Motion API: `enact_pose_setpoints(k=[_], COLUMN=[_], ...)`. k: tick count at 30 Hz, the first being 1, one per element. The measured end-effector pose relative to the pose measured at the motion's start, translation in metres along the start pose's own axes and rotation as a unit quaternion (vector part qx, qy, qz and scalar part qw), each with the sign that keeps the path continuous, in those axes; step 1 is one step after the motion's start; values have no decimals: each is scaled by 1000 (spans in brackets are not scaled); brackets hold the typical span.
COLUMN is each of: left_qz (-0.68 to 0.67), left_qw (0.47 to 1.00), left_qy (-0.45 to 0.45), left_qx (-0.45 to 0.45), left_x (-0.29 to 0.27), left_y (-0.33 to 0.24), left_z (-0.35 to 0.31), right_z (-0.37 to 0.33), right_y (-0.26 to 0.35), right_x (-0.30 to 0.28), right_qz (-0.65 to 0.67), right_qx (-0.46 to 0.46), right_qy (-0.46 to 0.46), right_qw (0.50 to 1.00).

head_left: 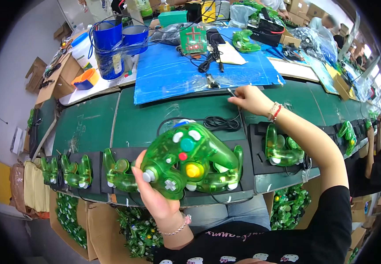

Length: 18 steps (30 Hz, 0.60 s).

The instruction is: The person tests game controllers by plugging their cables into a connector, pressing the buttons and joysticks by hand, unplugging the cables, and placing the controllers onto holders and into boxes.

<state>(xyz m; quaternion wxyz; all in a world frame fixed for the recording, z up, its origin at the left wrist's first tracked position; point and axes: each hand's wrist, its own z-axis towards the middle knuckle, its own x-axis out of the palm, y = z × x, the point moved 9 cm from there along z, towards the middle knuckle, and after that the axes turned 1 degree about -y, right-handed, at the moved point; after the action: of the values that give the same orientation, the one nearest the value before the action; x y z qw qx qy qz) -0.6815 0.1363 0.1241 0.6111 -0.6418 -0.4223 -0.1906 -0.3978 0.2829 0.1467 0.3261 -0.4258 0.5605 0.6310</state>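
My left hand [157, 193] is closed around the left grip of a see-through green game controller [208, 152], held up above the bench. Its face is turned toward me, showing a yellow stick, a teal button, a red button, a grey cross pad and a whitish stick. A black cable [222, 124] lies coiled behind it on the green bench. Farther forward, by the blue sheet's near edge, my right hand [253, 100] pinches the cable's thin end. Beneath the held controller, green controller shells [219, 181] rest on a black foam pad, partly hidden.
A blue sheet [164, 83] carries a green circuit board [193, 39], cables and another green controller [244, 42]. Blue cups [109, 48] stand at the left rear. More shells [283, 149] sit on pads along the bench. Cardboard boxes [109, 224] below hold many green parts. A co-worker [371, 163] is at right.
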Motion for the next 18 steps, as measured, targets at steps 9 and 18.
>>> enact_pose_setpoints(k=[9, 18], left_qz=[4, -64], left_qw=[999, 998], left_qy=[36, -2], left_qx=[16, -21], left_x=[-8, -28], left_y=[5, 12], left_z=[7, 7], right_z=[29, 28], right_y=[31, -1], right_x=[24, 53], right_qz=[-113, 103], right_qx=[-54, 141], right_qy=[61, 130], right_qw=[990, 976])
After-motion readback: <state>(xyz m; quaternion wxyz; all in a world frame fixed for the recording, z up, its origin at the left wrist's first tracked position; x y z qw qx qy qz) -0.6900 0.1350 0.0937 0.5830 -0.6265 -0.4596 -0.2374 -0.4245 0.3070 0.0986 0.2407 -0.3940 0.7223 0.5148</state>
